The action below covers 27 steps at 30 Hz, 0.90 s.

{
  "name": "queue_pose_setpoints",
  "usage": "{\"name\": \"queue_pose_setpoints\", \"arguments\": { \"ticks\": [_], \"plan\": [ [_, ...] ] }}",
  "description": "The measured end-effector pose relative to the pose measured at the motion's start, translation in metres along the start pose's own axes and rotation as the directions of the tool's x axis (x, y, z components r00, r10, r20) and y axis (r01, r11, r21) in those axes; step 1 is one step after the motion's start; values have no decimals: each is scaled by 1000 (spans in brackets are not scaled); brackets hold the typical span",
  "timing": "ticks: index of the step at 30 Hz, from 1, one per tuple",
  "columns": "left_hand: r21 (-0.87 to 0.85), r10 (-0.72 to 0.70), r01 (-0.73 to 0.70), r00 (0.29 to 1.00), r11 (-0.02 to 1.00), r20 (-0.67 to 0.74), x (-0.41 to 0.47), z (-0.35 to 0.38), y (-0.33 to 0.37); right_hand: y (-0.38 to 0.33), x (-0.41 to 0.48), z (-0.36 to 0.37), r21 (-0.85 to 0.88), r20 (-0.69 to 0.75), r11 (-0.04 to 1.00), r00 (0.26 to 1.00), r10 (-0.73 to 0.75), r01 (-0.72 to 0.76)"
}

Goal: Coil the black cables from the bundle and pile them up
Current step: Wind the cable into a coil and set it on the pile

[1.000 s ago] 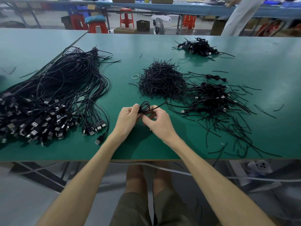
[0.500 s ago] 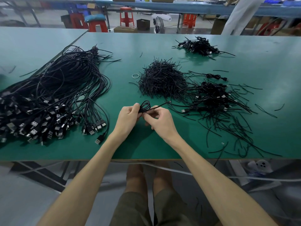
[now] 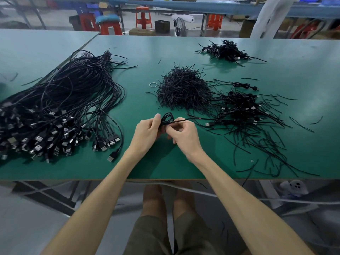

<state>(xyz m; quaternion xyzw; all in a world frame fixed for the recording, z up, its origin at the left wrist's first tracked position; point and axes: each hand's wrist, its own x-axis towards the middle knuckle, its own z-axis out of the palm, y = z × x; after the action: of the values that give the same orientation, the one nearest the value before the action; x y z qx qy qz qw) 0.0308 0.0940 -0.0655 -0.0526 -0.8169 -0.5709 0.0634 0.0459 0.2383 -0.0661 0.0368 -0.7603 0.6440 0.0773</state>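
Coiled cable [image 3: 166, 122] pinched by left hand [image 3: 147, 134], right hand [image 3: 185, 138]; lower half hidden.

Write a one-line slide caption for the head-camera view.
Left hand and right hand hold a small cable coil over the green table, between uncoiled bundle and coiled pile.

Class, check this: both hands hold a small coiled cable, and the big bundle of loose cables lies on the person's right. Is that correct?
No: the head view shows the bundle on the person's left. The left hand and right hand do hold the coiled cable.
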Motion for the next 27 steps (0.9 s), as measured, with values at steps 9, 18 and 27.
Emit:
{"name": "queue_pose_setpoints", "arguments": {
  "ticks": [9, 18, 27],
  "plan": [
    [-60, 0, -1, 1000, 998, -26, 0, -2, 1, 6, 3, 0, 9, -33, 1000, 999, 20, -19],
    [-96, 61, -53, 995, 994, 79, -4, -6, 3, 4, 0, -5, 72, -23, 997, 999, 32, -31],
    [262, 267, -305, 948, 916, 174, -16, -20, 1, 6, 1, -2, 20, 77, 1000, 997, 22, -24]
  ]
}}
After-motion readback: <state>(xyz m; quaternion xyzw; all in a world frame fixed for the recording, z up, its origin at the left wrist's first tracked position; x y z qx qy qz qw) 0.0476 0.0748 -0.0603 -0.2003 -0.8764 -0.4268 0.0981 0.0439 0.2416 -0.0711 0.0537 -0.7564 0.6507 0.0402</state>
